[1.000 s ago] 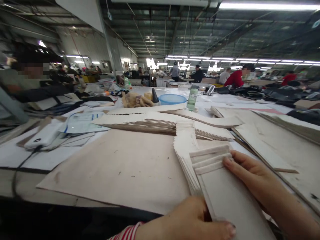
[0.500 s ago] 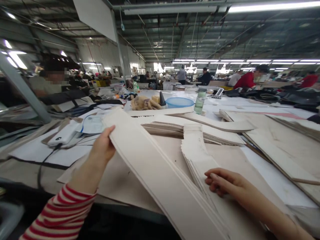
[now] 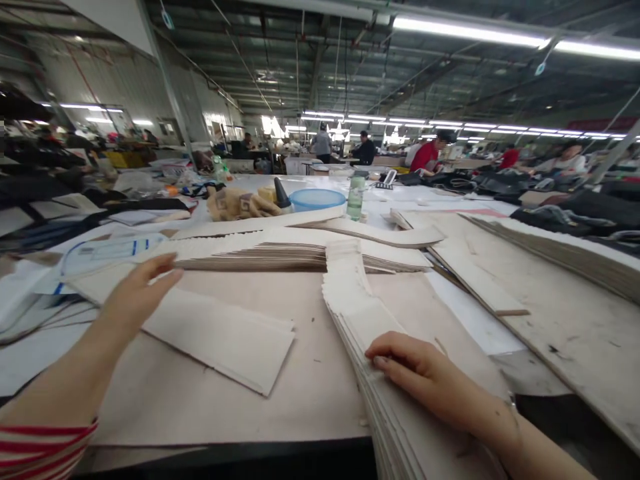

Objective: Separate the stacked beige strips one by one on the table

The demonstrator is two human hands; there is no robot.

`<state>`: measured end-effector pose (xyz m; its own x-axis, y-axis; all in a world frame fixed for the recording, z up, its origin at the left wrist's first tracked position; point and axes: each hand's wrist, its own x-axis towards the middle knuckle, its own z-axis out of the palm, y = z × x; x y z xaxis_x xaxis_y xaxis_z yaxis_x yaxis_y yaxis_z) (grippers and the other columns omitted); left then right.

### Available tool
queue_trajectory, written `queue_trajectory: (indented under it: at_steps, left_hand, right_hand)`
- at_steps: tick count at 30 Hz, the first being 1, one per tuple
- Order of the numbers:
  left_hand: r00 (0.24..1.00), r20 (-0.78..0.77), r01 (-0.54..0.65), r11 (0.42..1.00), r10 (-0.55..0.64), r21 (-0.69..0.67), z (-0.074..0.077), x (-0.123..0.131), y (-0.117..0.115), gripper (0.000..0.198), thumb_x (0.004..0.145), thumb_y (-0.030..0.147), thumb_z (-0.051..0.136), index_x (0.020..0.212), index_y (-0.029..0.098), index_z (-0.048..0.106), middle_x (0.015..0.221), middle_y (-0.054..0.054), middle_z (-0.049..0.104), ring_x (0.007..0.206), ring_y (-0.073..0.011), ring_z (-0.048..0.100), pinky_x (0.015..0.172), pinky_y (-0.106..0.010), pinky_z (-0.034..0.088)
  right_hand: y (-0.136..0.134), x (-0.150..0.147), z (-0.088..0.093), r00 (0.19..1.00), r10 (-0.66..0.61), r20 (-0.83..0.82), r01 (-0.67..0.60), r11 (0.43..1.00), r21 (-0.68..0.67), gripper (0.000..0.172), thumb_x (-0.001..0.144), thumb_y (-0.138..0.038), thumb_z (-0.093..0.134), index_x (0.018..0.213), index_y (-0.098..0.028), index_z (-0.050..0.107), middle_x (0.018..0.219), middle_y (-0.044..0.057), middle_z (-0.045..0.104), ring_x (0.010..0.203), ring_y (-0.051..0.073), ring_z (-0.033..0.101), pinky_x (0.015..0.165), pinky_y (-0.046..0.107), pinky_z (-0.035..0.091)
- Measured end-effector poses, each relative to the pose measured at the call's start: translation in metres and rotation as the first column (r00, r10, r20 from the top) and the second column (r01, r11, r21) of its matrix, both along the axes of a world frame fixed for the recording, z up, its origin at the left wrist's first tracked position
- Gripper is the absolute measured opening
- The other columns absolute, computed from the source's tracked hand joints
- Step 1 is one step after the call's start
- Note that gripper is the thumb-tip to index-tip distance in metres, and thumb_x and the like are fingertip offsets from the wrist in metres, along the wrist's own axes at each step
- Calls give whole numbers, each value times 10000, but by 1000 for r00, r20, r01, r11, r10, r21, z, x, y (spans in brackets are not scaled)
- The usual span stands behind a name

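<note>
A few cream-coloured strips [image 3: 225,337] lie flat on the beige sheet [image 3: 320,393] at the left centre. Over their far left end is my left hand [image 3: 137,287], its thumb and fingers apart, holding nothing. My right hand [image 3: 417,373] rests on a long fanned stack of similar pieces [image 3: 350,287] that runs toward the near edge. Its fingers are curled on the stack's top; whether they grip a piece is hidden. Behind, another stack of curved pieces [image 3: 295,257] lies across the table.
A blue basin [image 3: 317,199], a green bottle [image 3: 356,197] and brown patterned cloth [image 3: 240,203] stand farther back. Large sheets [image 3: 560,320] lie at the right. Plastic packaging [image 3: 95,257] is at the left. Several people are in the background.
The strips that my left hand held raised now lie flat on the sheet, and that hand has opened. The camera view has turned right. My right hand is still at the stack.
</note>
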<state>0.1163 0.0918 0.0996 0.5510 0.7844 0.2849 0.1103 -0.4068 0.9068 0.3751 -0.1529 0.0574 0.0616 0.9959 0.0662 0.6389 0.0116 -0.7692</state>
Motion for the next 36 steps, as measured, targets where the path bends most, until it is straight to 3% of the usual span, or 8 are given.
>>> queue_trajectory:
  at_steps: [4,8,11,16,20,26,30,36]
  left_hand:
    - [976,-139,198,953,-169,230,-13,56,-47,275,820,360,422,964,212,604,871,-43,620,852,-181,566,725,-273,475]
    - [829,-388,546,737,-404,398,-33,103,-101,242,825,227,445,1029,211,575,1018,-55,584,960,-175,504,884,-315,394]
    - [802,-446,587,666,-398,460,-51,125,-128,219,834,212,440,1012,194,565,991,-63,577,951,-190,482,888,-354,373]
    - [829,-424,535,736,-365,415,-67,136,-142,164,816,253,494,955,201,564,972,-39,557,940,-190,467,876,-358,359]
    - [834,-394,532,751,-385,391,-69,129,-148,175,823,238,479,979,212,555,994,-40,554,954,-187,462,885,-352,351]
    - [855,-339,506,776,-393,376,-75,127,-155,187,819,218,473,982,215,565,991,-50,556,965,-194,463,880,-353,358]
    - [867,-315,487,793,-387,367,-77,129,-156,174,814,214,478,956,216,579,963,-41,564,948,-185,474,876,-347,366]
    - [884,-268,460,816,-384,349,-81,125,-158,180,806,204,497,969,213,574,976,-42,561,966,-182,466,895,-343,358]
  right_hand:
    - [-9,9,1,994,-95,52,90,992,90,212,855,-304,422,955,-226,592,948,46,602,888,172,551,812,286,422]
    - [-20,31,-11,928,-347,132,330,934,134,301,851,-385,410,1050,-215,559,944,68,581,815,178,558,697,295,455]
    - [-26,40,-24,908,-385,164,383,923,46,393,831,-446,417,1117,-204,534,951,75,594,791,190,572,678,318,471]
    - [-35,30,-42,891,-441,103,449,891,-65,579,780,-505,478,1253,-174,432,1267,95,481,1182,254,410,1007,419,296]
    - [-47,19,-44,890,-450,78,456,884,-101,634,791,-488,468,1311,-145,350,1339,96,391,1240,237,336,1042,408,253]
    - [-52,21,-34,888,-445,111,452,891,-45,553,784,-458,502,1264,-193,429,1262,83,491,1166,261,431,997,416,324]
    - [-41,25,-32,899,-414,142,415,910,26,422,825,-403,453,1200,-211,478,1062,80,582,931,218,551,845,369,445]
    - [-31,21,-28,882,-461,94,445,883,149,321,819,-364,468,1091,-207,536,855,42,558,742,163,524,701,287,454]
